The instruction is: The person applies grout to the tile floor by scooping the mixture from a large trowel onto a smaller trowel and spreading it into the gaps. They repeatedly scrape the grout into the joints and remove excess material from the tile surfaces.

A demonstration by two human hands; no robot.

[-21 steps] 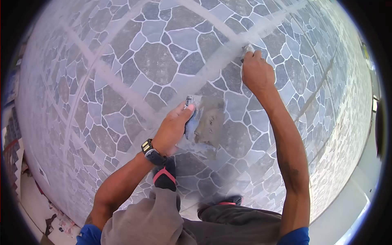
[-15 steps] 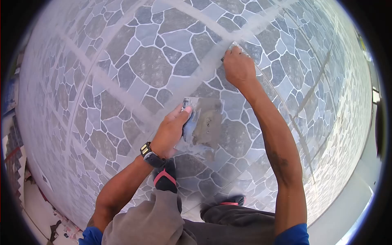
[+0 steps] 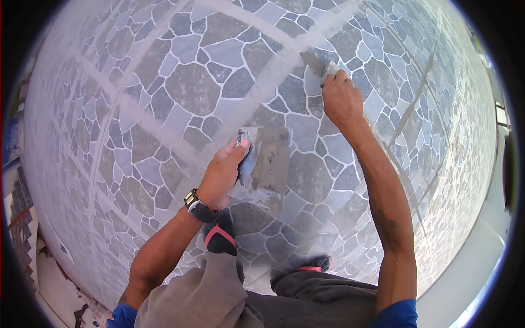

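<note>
My left hand (image 3: 221, 172) is closed around the handle of a flat rectangular trowel (image 3: 287, 142), thumb up over its near side. A grey wet paste (image 3: 270, 164) lies on the trowel's upper face. Further up and to the right, my right hand (image 3: 343, 98) grips a small scraper (image 3: 330, 71) mostly covered by the fingers, its edge against the tiles. A fresh grey smear of paste (image 3: 314, 63) runs along the tile joint from the crossing to the scraper. Under both hands is the stone-patterned tile floor (image 3: 197, 90) with white lines between the printed stones.
Pale, dusty joint bands (image 3: 262, 76) cross the tiles at the upper middle and left. A darker filled joint (image 3: 410, 112) runs on the right. My feet in black and pink sandals (image 3: 220, 239) stand below the trowel. Clutter (image 3: 82, 306) lies at the lower left edge.
My right hand has drawn the scraper down and to the right along the joint, leaving a grey smear behind it. My left hand with the trowel has barely moved.
</note>
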